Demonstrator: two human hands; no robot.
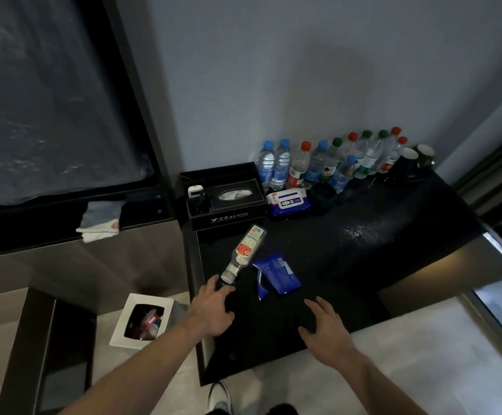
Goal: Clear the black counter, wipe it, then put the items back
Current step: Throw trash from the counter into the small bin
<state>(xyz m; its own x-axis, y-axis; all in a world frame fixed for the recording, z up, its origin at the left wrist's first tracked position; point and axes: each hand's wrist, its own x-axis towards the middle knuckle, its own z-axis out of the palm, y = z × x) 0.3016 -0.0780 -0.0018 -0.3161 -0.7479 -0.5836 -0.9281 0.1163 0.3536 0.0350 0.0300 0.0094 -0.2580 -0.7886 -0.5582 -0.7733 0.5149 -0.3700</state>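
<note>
Grey wall behind, black counter (pixel 363 265) running from the near edge back to the corner. Far left, folded pale cloths (pixel 100 221) on a dark ledge; below them on the floor a white square bin (pixel 118 324) with rubbish inside. Back left of the counter: black hotel tray (pixel 228 218) holding a tissue box (pixel 237 194) and a small white device (pixel 195 191). Just in front of the tray a clear glass bottle with red-and-white label (pixel 245 253) lies on its side, cap toward the near edge. Left hand (pixel 213 307) hovers over the counter's left side, fingers spread and empty, fingertips just short of the bottle cap, not touching as far as I can tell. Blue crumpled plastic packet (pixel 276 275) lies flat just right of the bottle. Right hand (pixel 324 327) near the front edge, fingers spread, holding nothing. Farther back, white-and-blue wet-wipes pack (pixel 288 202) beside the tray, dark round bowl (pixel 321 194) next to it. Row of plastic water bottles with blue, red and green caps (pixel 327 163) along the wall, two dark mugs (pixel 417 158) at the right end. White powdery spill (pixel 360 230) on the counter right of centre.
</note>
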